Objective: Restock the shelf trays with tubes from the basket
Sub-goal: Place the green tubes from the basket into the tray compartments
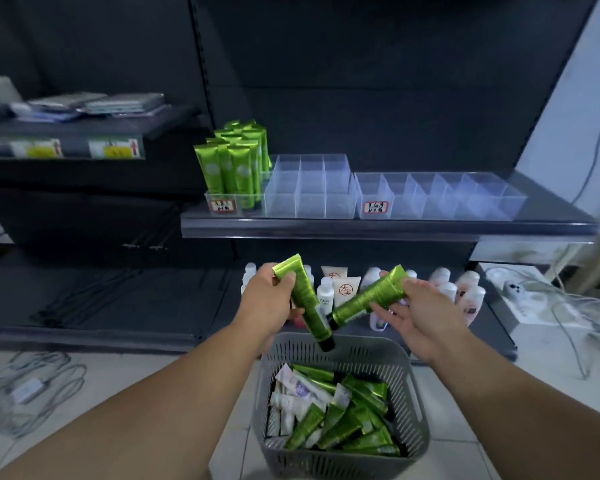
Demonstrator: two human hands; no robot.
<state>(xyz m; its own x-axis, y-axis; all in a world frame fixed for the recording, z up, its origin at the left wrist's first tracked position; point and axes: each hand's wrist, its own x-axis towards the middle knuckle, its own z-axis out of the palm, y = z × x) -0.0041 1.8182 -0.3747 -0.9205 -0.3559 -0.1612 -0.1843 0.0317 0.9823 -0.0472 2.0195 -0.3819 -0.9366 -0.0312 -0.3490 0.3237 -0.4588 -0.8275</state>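
Jutting from L grip [267, 306], tube [309, 308], from R grip [423, 306], 2nd tube [368, 299]

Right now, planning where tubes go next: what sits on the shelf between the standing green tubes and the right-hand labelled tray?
A clear divided tray, its compartments empty, shown in the head view.

Dim, even lighting; glare on the clear trays [440, 194]. Wide-angle bending and soft blur toward the frame edges.
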